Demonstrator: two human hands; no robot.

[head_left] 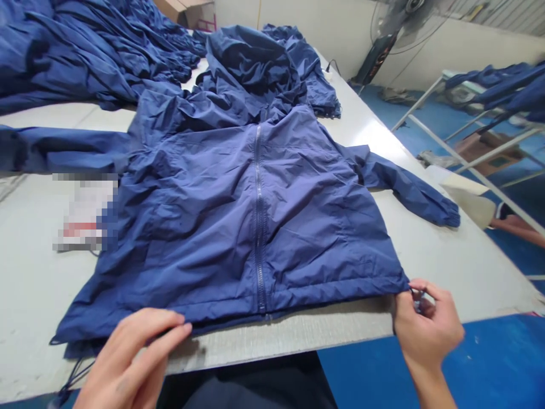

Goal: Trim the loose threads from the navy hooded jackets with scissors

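A dark blue hooded jacket (204, 204) lies front up on the white table (25, 272), its zipper (259, 227) closed along the middle and its hood (255, 62) pointing away from me. My right hand (428, 324) pinches the right corner of the hem between thumb and fingers. At the hem left of the zipper, the thumb and index fingertip of my left hand (136, 355) come together on the fabric edge. A dark drawcord (74, 378) hangs from the left hem corner, partly behind my left hand. Both sleeves spread outward.
A large heap of blue garments (85, 51) covers the far left of the table. Another folded blue garment (317, 79) lies beyond the hood. A blurred tag (85, 213) is beside the jacket. To the right stand a white metal rack (464, 162) with garments and a fan (395, 23).
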